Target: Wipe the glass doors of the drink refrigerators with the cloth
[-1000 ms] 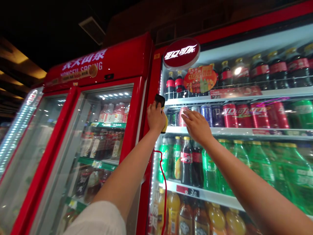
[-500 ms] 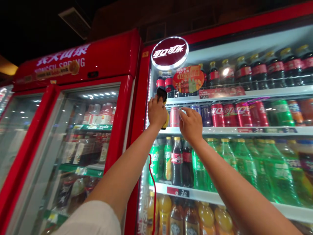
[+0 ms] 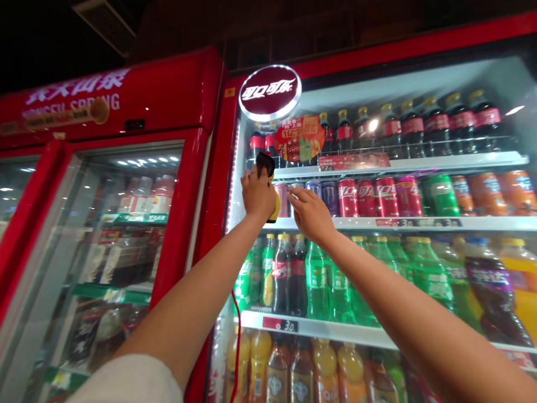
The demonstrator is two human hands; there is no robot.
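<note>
Left hand (image 3: 257,196) grips a black-and-yellow handheld device (image 3: 274,206), mid-frame. Right hand (image 3: 309,214) open, fingers spread, just beside a pink can (image 3: 282,200) on the shelf (image 3: 319,223) of the red Coca-Cola cooler (image 3: 218,140).

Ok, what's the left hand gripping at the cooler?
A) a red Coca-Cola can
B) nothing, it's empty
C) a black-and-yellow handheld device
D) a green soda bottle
C. The left hand is closed around a black-and-yellow handheld device, with the black end above the fingers and yellow showing beside the hand.
</note>
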